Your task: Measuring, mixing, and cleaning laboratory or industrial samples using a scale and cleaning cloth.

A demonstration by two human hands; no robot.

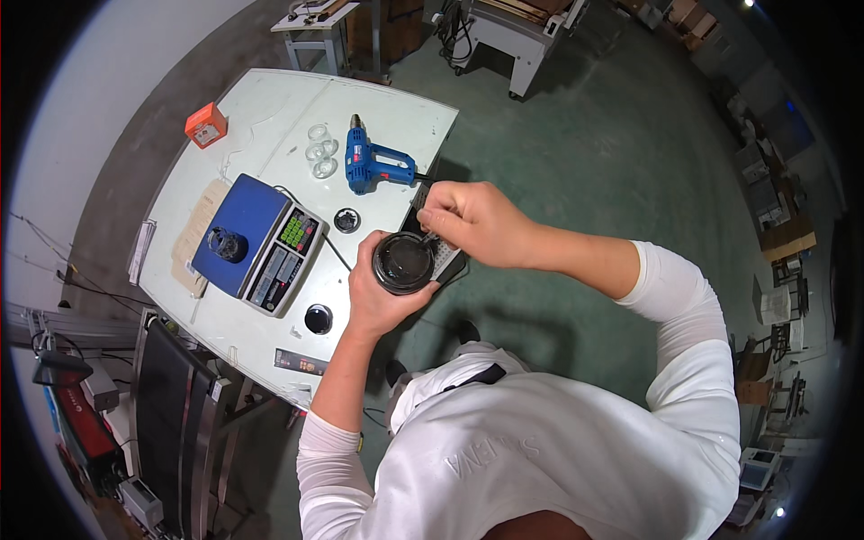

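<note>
My left hand (376, 301) is wrapped round a round jar (403, 264) with dark, glossy contents, held near the table's right edge. Above the jar's rim, my right hand (472, 220) pinches a thin tool (430, 238); its lower end goes to the jar, and its exact kind is hidden by the fingers. To the left, a digital scale (292, 256) with a blue platform carries a small black-smeared jar (227, 244). Two round pieces lie near my left hand: a dark-smeared lid or dish (346, 220) and a black lid-like disc (318, 319).
A blue heat gun (367, 164) lies on the white table (270, 103) beyond my hands, beside several small clear glass jars (320, 151). An orange box (206, 125) stands at the far left. A dark flat packet (300, 362) lies near the front edge. Cables run by the scale.
</note>
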